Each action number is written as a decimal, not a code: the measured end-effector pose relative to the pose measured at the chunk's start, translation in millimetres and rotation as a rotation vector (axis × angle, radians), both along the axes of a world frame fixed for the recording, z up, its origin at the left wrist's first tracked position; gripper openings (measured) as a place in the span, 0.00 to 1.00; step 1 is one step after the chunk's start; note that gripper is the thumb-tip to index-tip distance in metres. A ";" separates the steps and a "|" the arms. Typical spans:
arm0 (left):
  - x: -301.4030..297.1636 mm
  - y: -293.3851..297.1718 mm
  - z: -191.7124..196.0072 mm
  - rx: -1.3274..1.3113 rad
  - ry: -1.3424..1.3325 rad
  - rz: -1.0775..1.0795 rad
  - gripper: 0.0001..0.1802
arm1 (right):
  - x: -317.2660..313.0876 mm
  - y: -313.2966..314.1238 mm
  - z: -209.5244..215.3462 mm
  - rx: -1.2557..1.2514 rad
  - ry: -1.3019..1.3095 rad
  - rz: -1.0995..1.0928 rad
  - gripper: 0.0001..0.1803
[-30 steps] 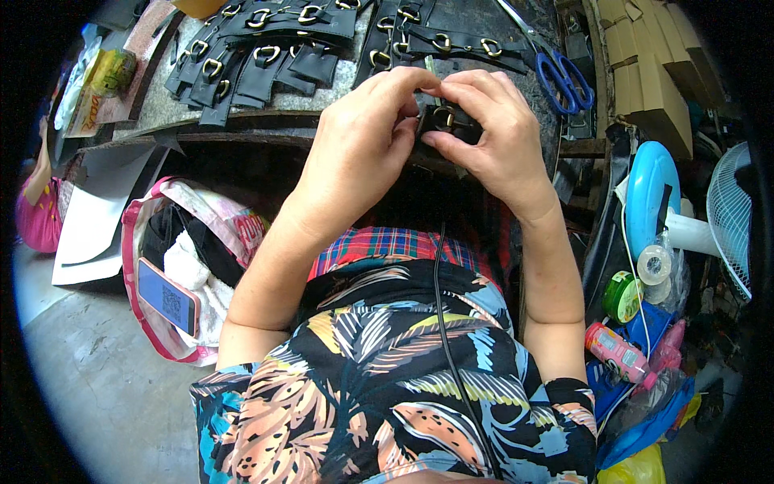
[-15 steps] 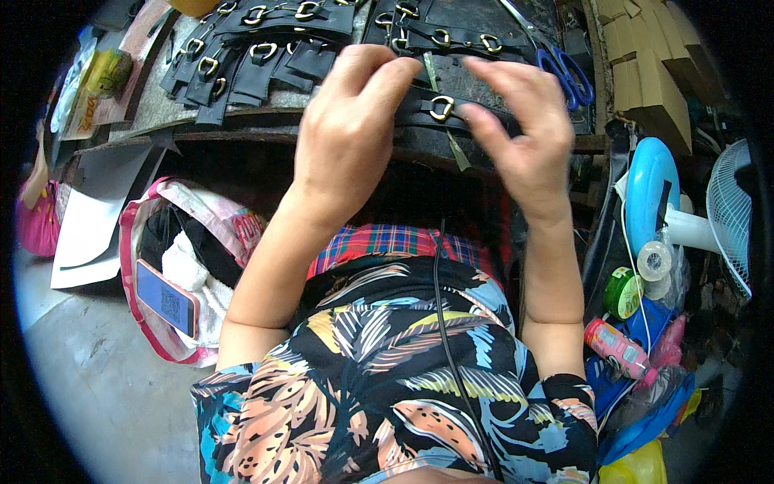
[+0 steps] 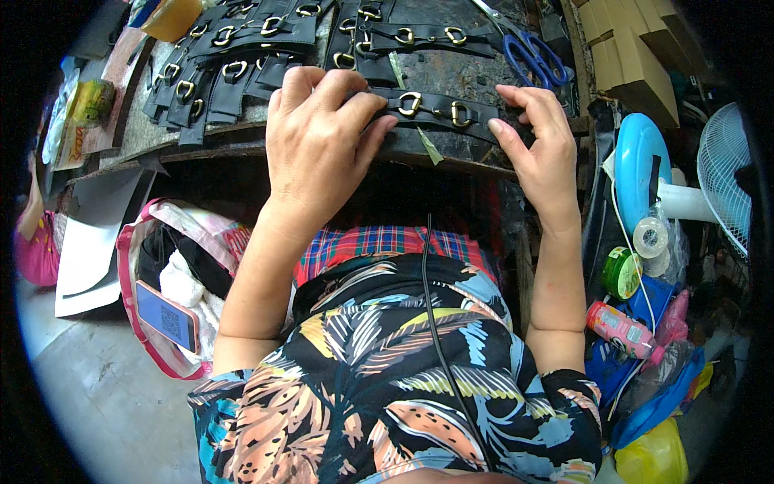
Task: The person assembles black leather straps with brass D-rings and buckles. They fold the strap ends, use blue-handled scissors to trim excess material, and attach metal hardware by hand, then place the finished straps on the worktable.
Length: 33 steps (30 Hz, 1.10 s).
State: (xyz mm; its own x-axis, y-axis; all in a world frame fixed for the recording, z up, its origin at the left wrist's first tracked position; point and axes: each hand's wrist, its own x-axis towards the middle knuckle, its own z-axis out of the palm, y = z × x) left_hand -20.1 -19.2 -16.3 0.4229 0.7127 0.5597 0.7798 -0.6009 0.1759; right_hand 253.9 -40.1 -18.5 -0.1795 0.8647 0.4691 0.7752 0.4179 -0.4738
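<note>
A black leather-like strap with two brass-coloured D-rings lies across the near edge of the dark workbench. Its left end is between the bent fingers and thumb of my left hand; the fingers cover that end. My right hand is at the strap's right end, thumb tip close against it and index finger raised apart. Farther back lies a similar strap with rings. To the left, several more black strap pieces with D-rings overlap in a pile.
Blue-handled scissors lie behind my right hand. Cardboard pieces stack at the far right, above a white fan. A pale green strip hangs at the bench edge. At lower left, a bag holds a phone.
My left hand has come down onto the strap's left end. My right hand has lowered to its right end, uncovering the second D-ring. The whole view has shifted slightly.
</note>
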 end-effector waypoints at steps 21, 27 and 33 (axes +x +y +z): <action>2.2 24.8 35.3 -0.976 -0.705 -0.511 0.21 | -1.9 3.1 21.5 -0.673 1.246 0.245 0.10; -11.5 18.9 25.5 -1.236 -1.105 -0.747 0.25 | -3.2 4.4 17.7 -0.661 1.410 0.454 0.23; 26.7 13.8 11.5 -1.211 -1.427 -0.766 0.24 | -22.8 12.8 -1.6 -0.670 1.409 0.718 0.19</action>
State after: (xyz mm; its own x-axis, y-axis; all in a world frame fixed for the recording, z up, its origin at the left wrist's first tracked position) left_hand 6.6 -5.4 -4.8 0.5355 0.8278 0.1671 -0.5623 0.2019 0.8019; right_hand 231.1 -27.3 -20.1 -0.3871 0.8976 0.2110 -0.6000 -0.0715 -0.7968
